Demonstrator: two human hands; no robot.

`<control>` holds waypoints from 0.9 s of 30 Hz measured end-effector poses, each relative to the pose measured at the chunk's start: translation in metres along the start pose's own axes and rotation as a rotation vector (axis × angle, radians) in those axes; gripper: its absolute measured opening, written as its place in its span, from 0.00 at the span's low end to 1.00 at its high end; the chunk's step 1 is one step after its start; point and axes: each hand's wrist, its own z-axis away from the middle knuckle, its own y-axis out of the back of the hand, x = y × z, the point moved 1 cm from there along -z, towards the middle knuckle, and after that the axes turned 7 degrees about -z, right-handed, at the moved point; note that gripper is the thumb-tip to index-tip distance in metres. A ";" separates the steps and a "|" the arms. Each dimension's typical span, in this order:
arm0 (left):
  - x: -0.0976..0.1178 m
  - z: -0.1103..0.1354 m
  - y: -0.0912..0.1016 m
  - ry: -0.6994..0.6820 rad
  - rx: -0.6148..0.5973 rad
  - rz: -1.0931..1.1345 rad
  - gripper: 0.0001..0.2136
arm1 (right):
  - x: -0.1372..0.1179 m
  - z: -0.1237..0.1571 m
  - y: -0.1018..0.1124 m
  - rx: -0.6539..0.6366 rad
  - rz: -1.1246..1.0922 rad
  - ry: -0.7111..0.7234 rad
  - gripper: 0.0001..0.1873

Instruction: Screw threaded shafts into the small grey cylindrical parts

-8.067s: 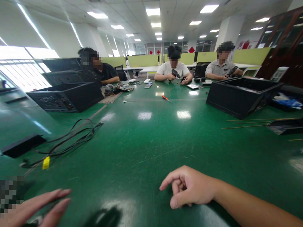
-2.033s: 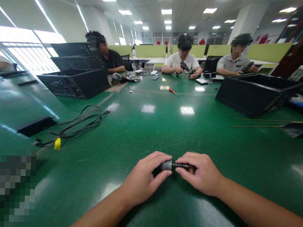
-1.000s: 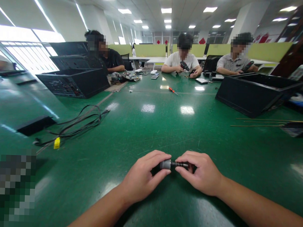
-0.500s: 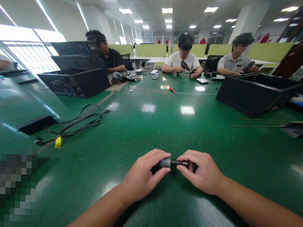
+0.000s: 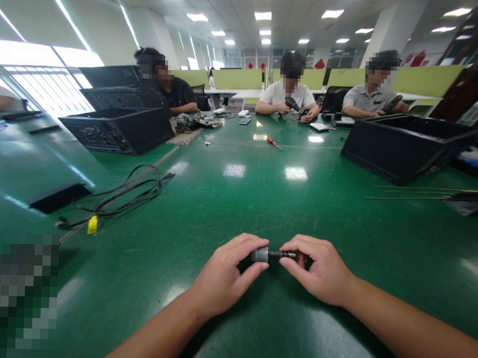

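Low over the green table, a short tool piece with a grey cylindrical body [image 5: 261, 254] and a thin dark grooved shaft [image 5: 276, 254] lies horizontally between my hands; its exact kind is unclear. My left hand [image 5: 230, 278] is closed around the grey body, thumb below and fingers above. The shaft's right end is pinched by the thumb and fingers of my right hand [image 5: 318, 268]. Fingers cover part of both ends, and whether a separate part sits in the right hand does not show.
Black computer cases stand at the left [image 5: 119, 128] and right [image 5: 404, 148]. Black cables [image 5: 140, 194] with a yellow tag [image 5: 92, 224] lie at left. A red screwdriver [image 5: 272, 142] lies farther back. Thin rods [image 5: 406, 198] lie at right. Several people sit around; two hold power drills.
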 end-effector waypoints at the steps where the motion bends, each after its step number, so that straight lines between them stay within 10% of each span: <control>1: 0.000 0.000 0.000 0.000 0.002 -0.001 0.15 | 0.000 0.000 0.000 0.001 0.002 -0.001 0.07; 27: -0.002 -0.001 0.002 -0.015 0.063 -0.006 0.15 | 0.001 -0.001 0.002 0.040 0.000 -0.004 0.06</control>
